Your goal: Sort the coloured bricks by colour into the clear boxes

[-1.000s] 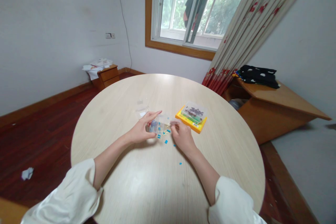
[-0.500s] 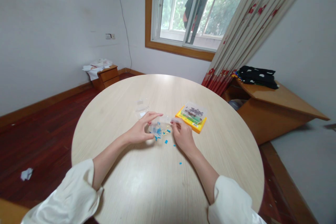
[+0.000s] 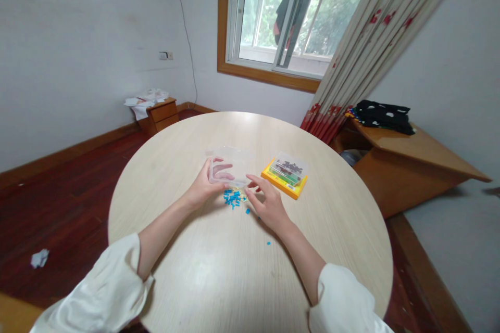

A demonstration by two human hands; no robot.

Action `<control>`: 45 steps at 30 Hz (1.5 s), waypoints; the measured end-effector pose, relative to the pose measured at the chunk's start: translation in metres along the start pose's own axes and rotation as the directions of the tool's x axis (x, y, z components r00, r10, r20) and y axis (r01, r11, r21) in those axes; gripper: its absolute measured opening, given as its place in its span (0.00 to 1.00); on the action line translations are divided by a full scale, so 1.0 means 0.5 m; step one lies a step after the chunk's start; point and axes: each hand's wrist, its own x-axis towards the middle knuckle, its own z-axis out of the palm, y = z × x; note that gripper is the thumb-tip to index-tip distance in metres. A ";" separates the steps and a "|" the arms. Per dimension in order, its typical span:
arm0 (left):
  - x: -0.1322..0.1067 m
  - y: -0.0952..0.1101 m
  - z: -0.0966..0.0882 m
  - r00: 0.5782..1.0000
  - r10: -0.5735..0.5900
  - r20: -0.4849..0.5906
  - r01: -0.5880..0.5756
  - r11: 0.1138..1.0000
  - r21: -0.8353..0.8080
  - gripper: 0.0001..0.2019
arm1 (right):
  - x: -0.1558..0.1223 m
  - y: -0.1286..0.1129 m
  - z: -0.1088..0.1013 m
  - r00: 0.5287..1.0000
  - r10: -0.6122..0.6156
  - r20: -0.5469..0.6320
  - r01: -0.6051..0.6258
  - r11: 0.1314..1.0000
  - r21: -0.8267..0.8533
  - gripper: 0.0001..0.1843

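My left hand (image 3: 205, 181) grips a clear plastic box (image 3: 230, 158) by its left side, with fingers visible through the wall. The box is tilted above the table, and I see nothing in it. My right hand (image 3: 267, 200) is close to the box's right front corner, thumb and fingers apart; whether a fingertip touches the box I cannot tell. Below the box, between the hands, lies a pile of small blue building bricks (image 3: 232, 199) and pale yellow pieces (image 3: 243, 196). Loose blue bricks (image 3: 247, 211) are scattered nearer to me.
On the round wooden table (image 3: 211, 276), a yellow box (image 3: 292, 190) right of my hands carries a clear case (image 3: 289, 164) with dark pieces. Behind stand a small drawer cabinet (image 3: 164, 114) and a tilted wooden desk (image 3: 406, 161). A person (image 3: 284, 13) is outside the window.
The clear box has been raised and tilted, uncovering the pile of pieces on the table. My right hand has opened and shifted slightly left.
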 end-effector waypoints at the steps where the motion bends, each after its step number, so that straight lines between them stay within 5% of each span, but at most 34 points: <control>1: -0.002 -0.001 0.002 1.000 -0.016 0.018 0.016 1.000 -0.006 0.32 | 0.000 -0.003 0.000 0.999 -0.032 0.022 0.032 0.999 -0.009 0.15; 6: -0.002 -0.007 0.004 0.998 -0.034 0.054 0.032 0.999 0.043 0.32 | 0.001 -0.007 0.000 0.998 -0.066 0.011 0.067 0.996 -0.051 0.09; 12: 0.013 -0.019 -0.010 0.988 0.139 -0.060 -0.123 0.969 0.212 0.34 | 0.002 0.010 -0.003 0.997 -0.010 -0.080 -0.001 0.992 -0.130 0.09; 17: 0.005 -0.016 -0.017 0.908 0.418 -0.007 -0.319 0.704 0.635 0.22 | 0.003 0.016 -0.005 0.996 -0.005 -0.086 -0.011 0.983 -0.182 0.10; 20: 0.000 -0.019 -0.018 0.897 0.429 0.108 -0.369 0.592 0.717 0.13 | 0.002 0.015 -0.004 0.997 -0.041 -0.063 0.027 0.978 -0.209 0.10; 24: 0.000 -0.027 -0.020 0.887 0.445 0.119 -0.371 0.535 0.759 0.06 | 0.002 0.009 -0.003 0.994 -0.086 -0.066 0.071 0.977 -0.201 0.12; 27: 0.002 -0.016 -0.024 0.811 0.583 0.045 -0.381 0.469 0.797 0.07 | 0.007 0.008 -0.014 0.987 -0.128 -0.102 0.106 0.974 -0.200 0.15; 33: 0.017 0.038 -0.092 0.547 0.789 -0.280 -0.137 0.415 0.899 0.07 | 0.022 0.047 -0.080 0.952 -0.064 -0.300 -0.077 0.896 -0.437 0.15; 37: 0.029 0.053 -0.175 0.602 0.623 -0.499 0.188 0.497 0.847 0.06 | 0.018 0.094 -0.116 0.929 0.088 -0.359 -0.287 0.784 -0.551 0.23; 41: 0.030 0.048 -0.230 0.676 0.454 -0.581 0.444 0.378 0.812 0.07 | 0.006 0.134 -0.122 0.917 0.195 -0.348 -0.374 0.725 -0.579 0.29; 45: 0.028 0.039 -0.251 0.751 0.266 -0.605 0.549 0.259 0.795 0.10 | 0.001 0.149 -0.119 0.918 0.250 -0.308 -0.391 0.707 -0.590 0.28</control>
